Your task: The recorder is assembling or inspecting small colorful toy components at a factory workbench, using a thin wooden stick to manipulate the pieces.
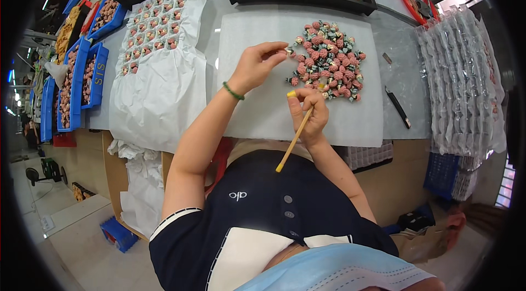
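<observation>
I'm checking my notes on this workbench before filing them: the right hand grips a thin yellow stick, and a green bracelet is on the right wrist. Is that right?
Not quite: the head view shows the green bracelet on the left wrist. The right hand does grip a thin yellow stick.

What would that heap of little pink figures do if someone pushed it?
The heap of pink figures would probably spread apart, since they lie loosely piled. Stray ones might roll a little, as their pink parts look rounded. Sliding seems likely too, because the white sheet beneath looks flat.
</observation>
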### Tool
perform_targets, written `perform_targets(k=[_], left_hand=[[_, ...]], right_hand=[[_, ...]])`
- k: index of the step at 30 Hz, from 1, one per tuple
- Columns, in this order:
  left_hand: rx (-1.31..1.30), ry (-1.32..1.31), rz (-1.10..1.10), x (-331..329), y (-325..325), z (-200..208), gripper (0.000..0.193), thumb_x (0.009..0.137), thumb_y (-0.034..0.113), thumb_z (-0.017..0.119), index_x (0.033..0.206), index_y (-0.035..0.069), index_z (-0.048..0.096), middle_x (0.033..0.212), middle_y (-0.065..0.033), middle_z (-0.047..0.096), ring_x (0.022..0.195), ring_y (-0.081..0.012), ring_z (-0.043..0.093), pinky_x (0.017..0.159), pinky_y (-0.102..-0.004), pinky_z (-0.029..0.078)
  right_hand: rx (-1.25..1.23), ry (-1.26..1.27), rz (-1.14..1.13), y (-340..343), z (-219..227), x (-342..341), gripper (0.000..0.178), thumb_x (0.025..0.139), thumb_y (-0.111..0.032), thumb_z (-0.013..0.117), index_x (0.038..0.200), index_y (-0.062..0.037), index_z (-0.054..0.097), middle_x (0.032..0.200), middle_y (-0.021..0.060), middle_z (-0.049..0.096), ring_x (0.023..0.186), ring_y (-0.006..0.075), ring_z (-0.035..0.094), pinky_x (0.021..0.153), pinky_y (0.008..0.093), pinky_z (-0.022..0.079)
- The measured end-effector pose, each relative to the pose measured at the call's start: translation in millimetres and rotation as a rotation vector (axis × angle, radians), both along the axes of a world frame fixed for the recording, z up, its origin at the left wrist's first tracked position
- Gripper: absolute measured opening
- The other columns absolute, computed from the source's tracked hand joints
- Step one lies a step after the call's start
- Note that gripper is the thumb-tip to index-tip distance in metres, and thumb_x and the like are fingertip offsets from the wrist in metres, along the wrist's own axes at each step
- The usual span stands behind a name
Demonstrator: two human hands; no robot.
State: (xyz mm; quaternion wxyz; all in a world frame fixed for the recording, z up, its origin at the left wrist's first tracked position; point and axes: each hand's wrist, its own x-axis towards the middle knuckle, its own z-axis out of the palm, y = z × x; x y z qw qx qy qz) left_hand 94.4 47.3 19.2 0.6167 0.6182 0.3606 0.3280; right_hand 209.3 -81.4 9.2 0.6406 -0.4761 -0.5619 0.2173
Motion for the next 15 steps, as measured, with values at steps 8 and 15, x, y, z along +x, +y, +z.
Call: perform_targets(k=[8,15], left_hand=[[-0.516,-0.513,0.098,-51,-54,-10,0.028,0.088,0.01,0.049,0.112,-0.002,0.049,0.109,-0.0135,0.056,0.098,-0.0157,0.053,0.086,-0.0297,0.042],[-0.554,-0.55,0.076,-55,-64,-31,0.026,0.087,0.01,0.05,0.111,0.0,0.051,0.11,-0.0135,0.055,0.101,-0.0172,0.051,0.088,-0.0307,0.039]], right_hand=[[-0.185,0.328,-0.009,15,-14,-32,0.024,0.081,0.004,0.053,0.077,-0.0052,0.032,0.096,0.0145,0.052,0.079,0.0152,0.057,0.068,0.0257,0.05],[-0.325,0.384,0.093,12,-26,-45,0.026,0.08,0.002,0.057,0.073,-0.0051,0.033,0.094,0.0143,0.055,0.08,0.0147,0.057,0.071,0.025,0.05]])
